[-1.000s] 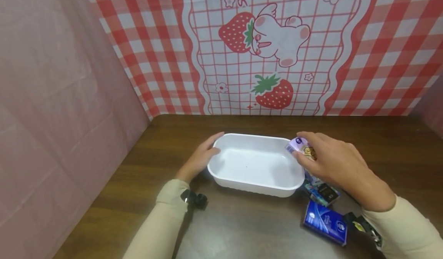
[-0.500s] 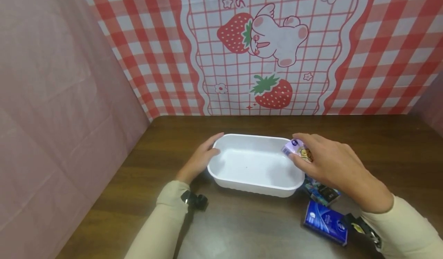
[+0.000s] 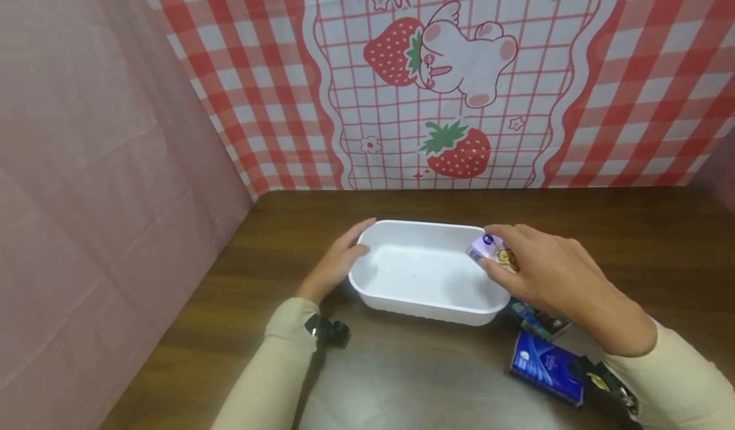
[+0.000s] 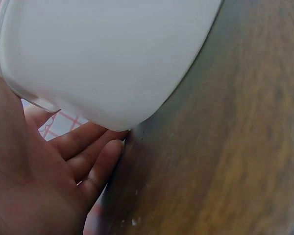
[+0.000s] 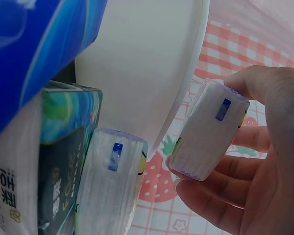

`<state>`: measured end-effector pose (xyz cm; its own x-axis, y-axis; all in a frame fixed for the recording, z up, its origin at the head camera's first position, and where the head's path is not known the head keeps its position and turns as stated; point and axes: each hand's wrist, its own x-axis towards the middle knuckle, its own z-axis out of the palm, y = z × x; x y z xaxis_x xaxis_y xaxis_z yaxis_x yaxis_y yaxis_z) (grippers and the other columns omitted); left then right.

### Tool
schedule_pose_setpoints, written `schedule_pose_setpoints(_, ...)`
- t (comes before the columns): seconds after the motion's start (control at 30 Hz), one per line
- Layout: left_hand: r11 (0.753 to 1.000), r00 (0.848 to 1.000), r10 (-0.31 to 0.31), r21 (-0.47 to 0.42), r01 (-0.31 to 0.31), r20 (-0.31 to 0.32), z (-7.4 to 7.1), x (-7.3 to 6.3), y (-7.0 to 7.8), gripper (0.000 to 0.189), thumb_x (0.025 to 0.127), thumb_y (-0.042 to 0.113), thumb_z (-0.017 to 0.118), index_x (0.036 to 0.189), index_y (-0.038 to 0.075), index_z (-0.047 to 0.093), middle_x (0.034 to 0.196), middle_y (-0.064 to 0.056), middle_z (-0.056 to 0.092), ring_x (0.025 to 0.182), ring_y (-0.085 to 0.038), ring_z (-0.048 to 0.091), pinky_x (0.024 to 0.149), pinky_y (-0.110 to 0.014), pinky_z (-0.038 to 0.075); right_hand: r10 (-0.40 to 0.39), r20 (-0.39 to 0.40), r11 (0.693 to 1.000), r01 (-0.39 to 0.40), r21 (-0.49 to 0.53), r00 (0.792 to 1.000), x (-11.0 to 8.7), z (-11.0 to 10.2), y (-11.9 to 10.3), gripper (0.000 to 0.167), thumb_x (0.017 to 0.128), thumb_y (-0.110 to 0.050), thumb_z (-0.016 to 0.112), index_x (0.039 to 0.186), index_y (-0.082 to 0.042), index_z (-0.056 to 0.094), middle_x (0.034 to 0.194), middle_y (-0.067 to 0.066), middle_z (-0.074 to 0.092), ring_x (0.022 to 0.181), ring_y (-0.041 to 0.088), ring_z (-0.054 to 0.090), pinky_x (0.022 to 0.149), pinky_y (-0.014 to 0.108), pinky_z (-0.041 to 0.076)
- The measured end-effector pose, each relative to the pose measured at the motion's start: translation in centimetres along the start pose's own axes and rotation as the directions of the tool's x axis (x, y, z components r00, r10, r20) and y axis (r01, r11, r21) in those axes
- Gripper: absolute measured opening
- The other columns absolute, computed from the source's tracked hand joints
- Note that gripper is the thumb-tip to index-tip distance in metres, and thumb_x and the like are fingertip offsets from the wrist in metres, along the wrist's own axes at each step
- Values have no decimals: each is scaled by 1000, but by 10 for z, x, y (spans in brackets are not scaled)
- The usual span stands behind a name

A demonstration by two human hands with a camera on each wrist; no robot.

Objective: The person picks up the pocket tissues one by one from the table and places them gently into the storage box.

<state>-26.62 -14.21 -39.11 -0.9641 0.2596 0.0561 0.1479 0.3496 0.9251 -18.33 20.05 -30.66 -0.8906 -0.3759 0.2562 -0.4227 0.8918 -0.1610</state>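
Note:
My left hand [image 3: 335, 261] grips the left end of a white plastic tub [image 3: 425, 314], its thumb over the rim and its fingers along the outside, as the left wrist view also shows the tub wall [image 4: 103, 58]. In my right hand [image 3: 554, 274] is a small purple tissue pack [image 3: 487, 249] with a cartoon print, pinched between thumb and fingers at the tub's right rim. The right wrist view shows this pack [image 5: 208, 129] tilted and off the table. No items are visible inside the tub.
Right of the tub lie a blue tissue pack [image 3: 545, 367] and a green-and-black tissue pack [image 3: 535, 320]. A second small pack [image 5: 112, 181], like the held one, stands beside them in the right wrist view. A red checked cloth [image 3: 270, 98] hangs behind the table.
My right hand has shifted slightly left with the purple tissue pack, bringing it a little further over the tub's rim. My left hand keeps its grip on the tub.

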Motion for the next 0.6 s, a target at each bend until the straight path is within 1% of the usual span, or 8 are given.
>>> schedule_pose_setpoints(0.13,1000,1000,8,-2,-8,4,3,1,0,52,101,15,52,151,28,46,154,2,43,140,-24,39,112,-52,36,-3,8,1000,3,-6,1000,-1,-1,0,63,93,-57,60,138,-14,58,124,19,66,100,37,67,71,53,58)
schedule_pose_setpoints(0.23,1000,1000,7,-4,-7,18,5,1,0,52,101,15,52,152,26,45,154,3,43,140,-24,39,112,-51,35,-5,17,1000,5,-8,1000,-2,-1,-1,63,92,-58,60,138,-14,58,124,19,66,100,37,68,70,52,58)
schedule_pose_setpoints(0.43,1000,1000,18,-7,-18,10,3,2,3,53,101,14,52,153,23,45,155,0,42,140,-26,39,113,-53,34,-10,-4,1000,10,-9,1000,0,-3,-2,62,93,-58,60,136,-14,59,122,18,67,97,34,68,70,52,58)
schedule_pose_setpoints(0.6,1000,1000,-7,7,7,1,0,1,1,52,101,16,52,152,28,46,155,3,42,141,-25,38,113,-54,34,-7,23,1000,7,11,1000,2,-2,-5,64,93,-60,58,138,-14,58,125,18,66,101,36,67,74,54,58)
